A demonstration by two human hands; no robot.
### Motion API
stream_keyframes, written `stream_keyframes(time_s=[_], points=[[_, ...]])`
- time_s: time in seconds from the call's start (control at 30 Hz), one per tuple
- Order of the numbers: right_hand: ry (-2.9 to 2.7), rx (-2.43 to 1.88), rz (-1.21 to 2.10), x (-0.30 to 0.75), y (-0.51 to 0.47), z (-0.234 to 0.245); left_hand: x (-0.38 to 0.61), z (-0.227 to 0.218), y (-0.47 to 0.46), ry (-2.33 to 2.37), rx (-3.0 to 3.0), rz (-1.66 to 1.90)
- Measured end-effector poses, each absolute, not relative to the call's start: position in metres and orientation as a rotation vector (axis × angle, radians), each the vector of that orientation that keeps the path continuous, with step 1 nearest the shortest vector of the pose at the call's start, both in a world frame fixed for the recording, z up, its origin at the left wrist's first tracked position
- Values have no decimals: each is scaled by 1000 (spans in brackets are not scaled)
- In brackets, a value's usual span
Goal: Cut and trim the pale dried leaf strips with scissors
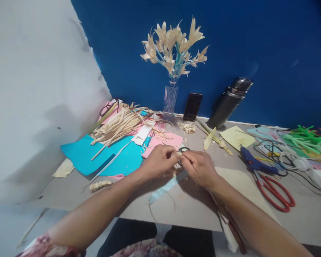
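My left hand point(162, 160) and my right hand point(200, 166) meet over the middle of the table, fingers pinched and nearly touching. A small pale-yellow bit shows between the fingertips, too covered to name. Just behind them lies a black loop point(184, 149), perhaps a scissor handle, partly hidden by the fingers. Pink paper point(168, 142) lies beyond my left hand. Under my hands, a light-blue strip point(163, 190) slants across the tabletop, with thin fibres hanging nearby.
Dried husk strips point(120, 125) lie on blue paper point(93, 153) at left. A bottle point(170, 101) holds husk flowers point(173, 44) near a phone point(193, 106) and dark flask point(230, 103). At right are a blue glue gun point(256, 164), red-handled scissors point(276, 194) and green pipe cleaners point(307, 141).
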State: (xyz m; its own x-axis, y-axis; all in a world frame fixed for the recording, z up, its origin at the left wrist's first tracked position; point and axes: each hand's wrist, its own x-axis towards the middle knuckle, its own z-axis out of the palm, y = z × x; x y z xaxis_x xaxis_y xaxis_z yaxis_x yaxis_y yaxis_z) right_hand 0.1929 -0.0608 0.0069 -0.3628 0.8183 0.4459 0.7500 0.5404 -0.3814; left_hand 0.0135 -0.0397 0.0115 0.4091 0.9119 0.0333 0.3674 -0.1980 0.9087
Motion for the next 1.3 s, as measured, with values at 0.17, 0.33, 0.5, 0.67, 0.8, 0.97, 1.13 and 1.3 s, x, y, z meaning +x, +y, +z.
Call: stream_keyframes(time_s=[0.17, 0.33, 0.5, 0.67, 0.8, 0.97, 1.13, 1.3], points=[[-2226, -1250, 129, 189, -62, 3, 16, 1, -38, 1299, 2077, 772], [-2175, -1295, 166, 192, -60, 6, 1, 10, -24, 1298, 1914, 794], [-2193, -1246, 208, 191, -61, 8, 10, 13, -35, 1146, 1867, 766], [-2145, -1237, 140, 191, -61, 4, 6, 12, -27, 1447, 2142, 790], [-2084, -1195, 4, 198, -54, -1, -7, 18, -11, 1465, 1470, 844], [-2133, -957, -1, 209, -43, -8, 4, 11, -20, 814, 912, 577], [-2093, -884, 95, 209, -41, -7, 15, 4, -30, 622, 725, 615], [-1674, -1117, 617, 202, -42, -1, 15, 9, -33, 668, 769, 769]])
